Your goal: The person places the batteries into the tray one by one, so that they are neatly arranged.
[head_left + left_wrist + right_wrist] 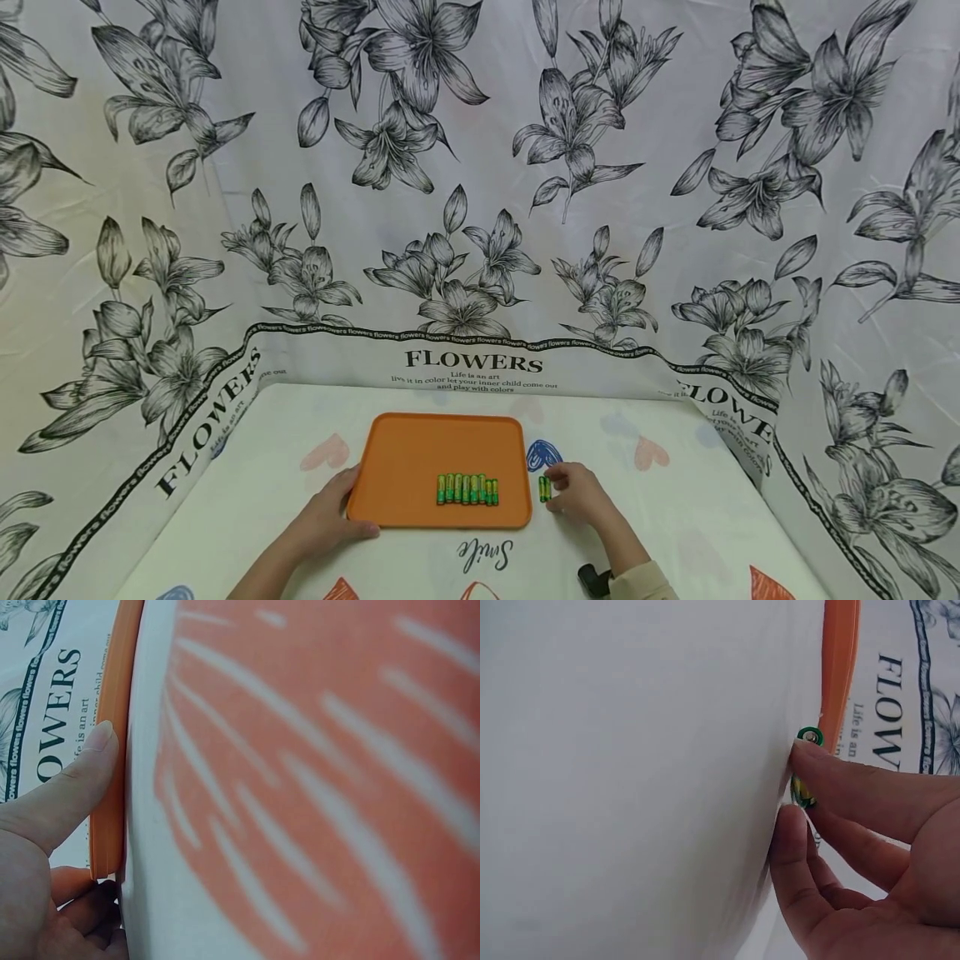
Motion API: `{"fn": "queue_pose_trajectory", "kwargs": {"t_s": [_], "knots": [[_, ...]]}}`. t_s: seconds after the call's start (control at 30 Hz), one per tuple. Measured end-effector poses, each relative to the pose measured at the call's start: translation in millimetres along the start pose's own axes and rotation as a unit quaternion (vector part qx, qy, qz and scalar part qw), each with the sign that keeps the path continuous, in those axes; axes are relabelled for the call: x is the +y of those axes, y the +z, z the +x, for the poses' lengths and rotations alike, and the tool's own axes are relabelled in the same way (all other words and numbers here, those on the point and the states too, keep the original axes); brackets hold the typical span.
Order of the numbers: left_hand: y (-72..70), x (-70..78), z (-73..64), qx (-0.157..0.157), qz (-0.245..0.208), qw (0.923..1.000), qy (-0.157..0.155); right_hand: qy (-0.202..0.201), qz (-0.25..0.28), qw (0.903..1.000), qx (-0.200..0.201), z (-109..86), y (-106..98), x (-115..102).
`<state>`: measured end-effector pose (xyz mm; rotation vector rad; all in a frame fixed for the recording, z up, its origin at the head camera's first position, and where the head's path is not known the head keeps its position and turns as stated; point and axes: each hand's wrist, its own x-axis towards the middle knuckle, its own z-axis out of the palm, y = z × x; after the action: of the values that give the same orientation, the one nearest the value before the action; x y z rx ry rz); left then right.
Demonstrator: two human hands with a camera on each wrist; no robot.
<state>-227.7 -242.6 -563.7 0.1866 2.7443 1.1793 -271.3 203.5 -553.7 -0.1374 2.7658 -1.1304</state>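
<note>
My left hand (324,521) grips the near left corner of an orange tray (420,450). In the left wrist view, the thumb presses the tray's rim (112,787) while the other fingers bend in below its corner. On the tray, toward the near right, several green-and-yellow batteries (463,489) lie side by side in a row, the two at the right end smaller. Just off the tray's right side are two small green batteries (543,489). My right hand (585,496) pinches at them with thumb and fingers. In the right wrist view, the thumb partly hides a battery (808,736).
A white cloth (600,450) printed with hearts and the word "Smile" covers the table. Flower-print curtains (465,275) enclose the back and both sides. Near the right sleeve (643,582) is a black object (594,581).
</note>
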Motion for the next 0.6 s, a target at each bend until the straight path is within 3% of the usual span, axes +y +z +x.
{"fn": "queue_pose_trajectory", "kwargs": {"t_s": [0.23, 0.6], "knots": [[-0.1, -1.4, -1.1, -0.001, 0.001, 1.0, -0.005, 0.007, 0.041, 0.9991, 0.004, -0.1, -4, -4], [1.0, -4.0, 0.7, 0.002, -0.008, 0.9999, -0.007, -0.054, 0.068, 0.9962, 0.003, -2.2, -4, -25]]}}
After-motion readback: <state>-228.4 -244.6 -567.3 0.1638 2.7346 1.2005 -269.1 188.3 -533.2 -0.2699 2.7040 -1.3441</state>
